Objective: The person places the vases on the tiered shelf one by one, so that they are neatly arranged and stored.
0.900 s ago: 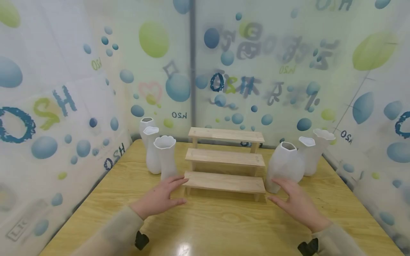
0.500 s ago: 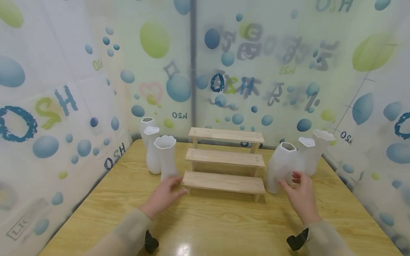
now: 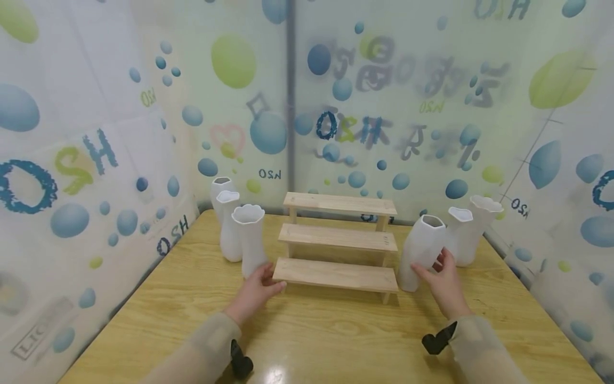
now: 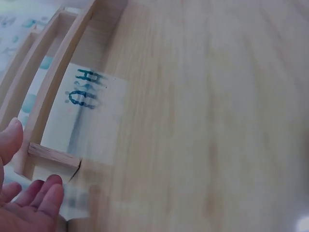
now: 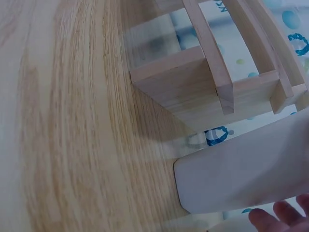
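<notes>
A three-tier wooden display stand (image 3: 336, 273) stands on the table. At its lowest tier's left end is my left hand (image 3: 251, 294). In the left wrist view its thumb (image 4: 8, 142) lies by the step, with the loosely bent fingers below its end. My right hand (image 3: 446, 282) is at a white faceted vase (image 3: 422, 242) right of the stand. The thumb lies before the vase and the fingers reach past its right side. In the right wrist view, fingertips (image 5: 263, 220) sit close beside it with a slight gap; the thumb is out of view.
Three more white vases (image 3: 251, 234) stand left of the stand, the nearest close to my left hand. Other white vases (image 3: 475, 229) stand behind the right hand's vase. A curtain (image 3: 249, 133) printed with bubbles and letters encloses the table (image 3: 331, 336) on several sides.
My right hand has moved up and inward to the faceted vase, its fingers turning to the vase's right side. My left hand has shifted slightly right at the stand's end. The vases look unmoved.
</notes>
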`<state>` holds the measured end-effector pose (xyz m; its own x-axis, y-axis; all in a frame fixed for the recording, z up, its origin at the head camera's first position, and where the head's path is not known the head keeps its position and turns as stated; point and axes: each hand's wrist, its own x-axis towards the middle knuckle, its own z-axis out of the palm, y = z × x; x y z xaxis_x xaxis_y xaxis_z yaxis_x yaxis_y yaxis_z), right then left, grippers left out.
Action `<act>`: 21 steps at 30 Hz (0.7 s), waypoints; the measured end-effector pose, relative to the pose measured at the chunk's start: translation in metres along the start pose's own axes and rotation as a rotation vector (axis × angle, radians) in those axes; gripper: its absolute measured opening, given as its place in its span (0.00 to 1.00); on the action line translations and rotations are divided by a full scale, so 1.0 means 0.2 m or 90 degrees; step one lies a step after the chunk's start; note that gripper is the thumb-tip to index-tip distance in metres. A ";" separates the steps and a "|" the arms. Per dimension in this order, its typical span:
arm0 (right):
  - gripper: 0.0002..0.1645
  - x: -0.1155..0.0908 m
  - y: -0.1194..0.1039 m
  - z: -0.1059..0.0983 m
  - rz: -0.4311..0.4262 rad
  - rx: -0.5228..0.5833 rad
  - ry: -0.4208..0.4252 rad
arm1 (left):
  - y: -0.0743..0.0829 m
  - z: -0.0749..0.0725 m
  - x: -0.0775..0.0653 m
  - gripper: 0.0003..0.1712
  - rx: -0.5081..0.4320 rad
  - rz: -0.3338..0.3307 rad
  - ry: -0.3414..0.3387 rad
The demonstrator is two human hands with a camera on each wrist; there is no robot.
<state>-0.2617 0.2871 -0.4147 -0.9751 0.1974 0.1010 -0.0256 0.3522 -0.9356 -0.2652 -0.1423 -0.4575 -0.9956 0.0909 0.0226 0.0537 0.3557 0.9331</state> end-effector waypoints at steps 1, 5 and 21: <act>0.64 0.01 0.00 0.00 0.000 0.006 -0.008 | -0.01 0.00 0.01 0.47 -0.011 0.000 -0.001; 0.63 0.02 0.01 0.00 -0.001 0.041 -0.028 | -0.05 0.01 0.04 0.45 -0.062 0.013 -0.008; 0.58 0.04 0.05 -0.03 -0.012 0.066 -0.060 | -0.11 0.05 0.05 0.37 -0.185 0.024 -0.004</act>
<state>-0.2694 0.2977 -0.4221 -0.9906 0.1025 0.0908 -0.0618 0.2571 -0.9644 -0.2758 -0.1394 -0.4815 -0.9928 0.1048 0.0578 0.0654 0.0707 0.9954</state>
